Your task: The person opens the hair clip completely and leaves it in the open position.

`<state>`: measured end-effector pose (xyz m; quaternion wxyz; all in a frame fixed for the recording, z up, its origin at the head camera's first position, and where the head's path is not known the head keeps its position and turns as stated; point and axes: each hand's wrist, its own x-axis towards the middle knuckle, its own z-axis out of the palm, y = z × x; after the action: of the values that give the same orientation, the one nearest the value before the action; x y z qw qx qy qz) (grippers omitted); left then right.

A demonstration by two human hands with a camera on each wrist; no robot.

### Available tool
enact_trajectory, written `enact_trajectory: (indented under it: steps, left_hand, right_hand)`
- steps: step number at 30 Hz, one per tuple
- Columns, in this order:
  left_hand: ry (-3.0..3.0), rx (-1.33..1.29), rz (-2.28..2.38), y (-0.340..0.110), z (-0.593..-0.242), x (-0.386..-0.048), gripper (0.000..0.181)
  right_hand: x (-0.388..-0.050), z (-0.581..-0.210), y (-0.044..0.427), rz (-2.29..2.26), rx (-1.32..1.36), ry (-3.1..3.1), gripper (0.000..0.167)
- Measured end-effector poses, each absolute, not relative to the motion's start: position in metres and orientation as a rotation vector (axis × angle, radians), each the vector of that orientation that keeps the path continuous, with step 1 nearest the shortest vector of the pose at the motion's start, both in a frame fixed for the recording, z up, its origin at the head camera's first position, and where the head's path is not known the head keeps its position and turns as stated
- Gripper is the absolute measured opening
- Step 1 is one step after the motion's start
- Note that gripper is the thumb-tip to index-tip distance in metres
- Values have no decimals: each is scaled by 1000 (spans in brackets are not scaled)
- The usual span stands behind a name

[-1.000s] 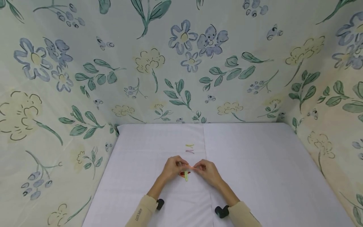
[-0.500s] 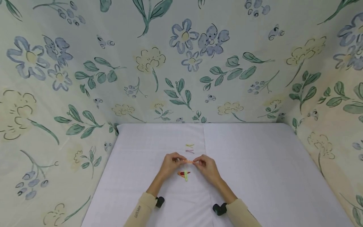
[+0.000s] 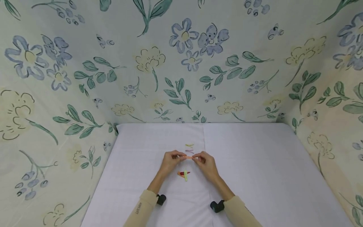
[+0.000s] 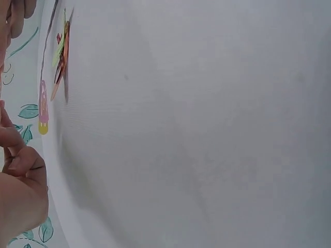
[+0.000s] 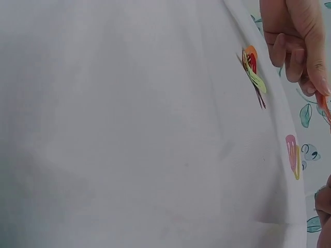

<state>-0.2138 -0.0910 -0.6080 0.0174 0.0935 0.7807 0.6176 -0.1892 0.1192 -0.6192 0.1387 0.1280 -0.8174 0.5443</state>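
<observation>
Both hands pinch an orange snap hair clip (image 3: 189, 157) between thumb and fingertips, one at each end, just above the white cloth. My left hand (image 3: 171, 161) has the left end and my right hand (image 3: 206, 164) the right end. Just beyond lie a pink hair clip (image 3: 189, 151) and, behind it, a yellow hair clip (image 3: 189, 145), both spread in a narrow V. Nearer to me is a small overlapping pile: a red hair clip (image 3: 182, 173), a light green hair clip (image 3: 186, 177) and an orange one under them. The right wrist view shows part of the held clip (image 5: 324, 102).
A white cloth (image 3: 255, 164) with a fold line covers the table. A floral curtain (image 3: 181, 78) hangs behind it and along both sides. Each wrist bears a small black camera, such as the right one (image 3: 217, 206).
Both hands have moved away from me with the orange hair clip, from beside the pile to just in front of the pink clip. The pile is now fully uncovered.
</observation>
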Motion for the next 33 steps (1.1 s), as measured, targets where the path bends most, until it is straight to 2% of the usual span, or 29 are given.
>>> enact_trajectory:
  steps: [11, 33]
  left_hand:
    - [2401, 319, 1955, -90, -606, -213, 15]
    - [2481, 338, 1920, -88, -611, -214, 9]
  right_hand:
    - [-189, -619, 114, 1613, 300, -2271, 6]
    - [-193, -625, 120, 1577, 368, -2307, 5]
